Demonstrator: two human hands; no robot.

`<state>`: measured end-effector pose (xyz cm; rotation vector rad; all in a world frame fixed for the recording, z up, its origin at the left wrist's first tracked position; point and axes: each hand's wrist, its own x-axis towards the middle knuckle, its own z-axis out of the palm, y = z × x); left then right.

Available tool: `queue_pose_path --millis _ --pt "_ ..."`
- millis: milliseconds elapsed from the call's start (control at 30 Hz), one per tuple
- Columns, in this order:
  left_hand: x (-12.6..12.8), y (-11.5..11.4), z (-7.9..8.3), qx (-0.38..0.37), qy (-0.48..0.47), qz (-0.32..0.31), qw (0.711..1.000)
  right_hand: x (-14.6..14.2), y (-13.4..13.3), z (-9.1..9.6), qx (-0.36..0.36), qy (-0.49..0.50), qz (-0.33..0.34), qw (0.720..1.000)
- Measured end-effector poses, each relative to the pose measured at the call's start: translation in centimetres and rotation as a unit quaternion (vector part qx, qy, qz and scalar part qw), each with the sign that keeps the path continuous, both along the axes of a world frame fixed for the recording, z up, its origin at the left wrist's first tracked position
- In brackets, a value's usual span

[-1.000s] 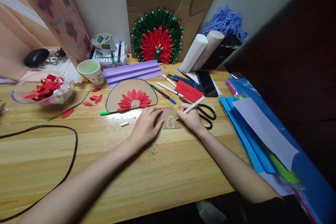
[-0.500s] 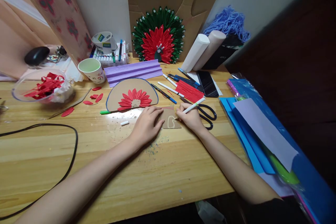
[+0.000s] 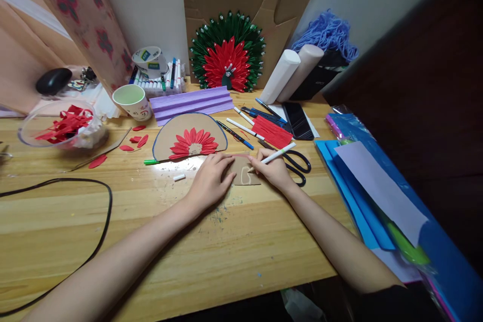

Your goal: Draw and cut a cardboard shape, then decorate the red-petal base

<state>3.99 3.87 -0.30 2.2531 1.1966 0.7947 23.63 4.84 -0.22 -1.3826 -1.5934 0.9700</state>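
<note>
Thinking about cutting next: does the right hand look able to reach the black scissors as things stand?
Probably yes: the scissors lie just beside the right hand with nothing between them, though that hand is gripping a white pen.

Card [image 3: 243,175] at mid-table [image 3: 226,241], between the hands

The left hand [image 3: 209,181] lies on the card's left edge, the right hand [image 3: 273,170] at its right edge with a pen [image 3: 277,153] (tip on the card). Scissors [image 3: 298,163] lie just right of it, sheets [image 3: 362,186] farther right. Behind the card lies a half-disc [image 3: 188,138], with a cup [image 3: 132,101] and bowl [image 3: 56,126] to its left.
</note>
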Motion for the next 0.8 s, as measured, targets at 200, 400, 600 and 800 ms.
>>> queue_pose_path --millis 200,400,600,800 --pt "-0.03 -0.02 -0.04 0.003 0.000 -0.001 1.000 -0.07 -0.02 -0.28 0.010 -0.036 -0.004 0.999" --pt "0.00 -0.05 0.02 0.005 -0.008 0.002 1.000 0.21 0.13 -0.54 0.008 -0.045 -0.007 0.999" --pt "-0.02 -0.01 0.01 0.004 -0.007 0.000 1.000 0.12 0.01 -0.48 0.012 -0.047 -0.015 0.999" --pt "0.01 0.00 0.03 -0.002 0.000 0.002 1.000 -0.04 -0.17 -0.24 0.007 -0.033 -0.005 0.999"
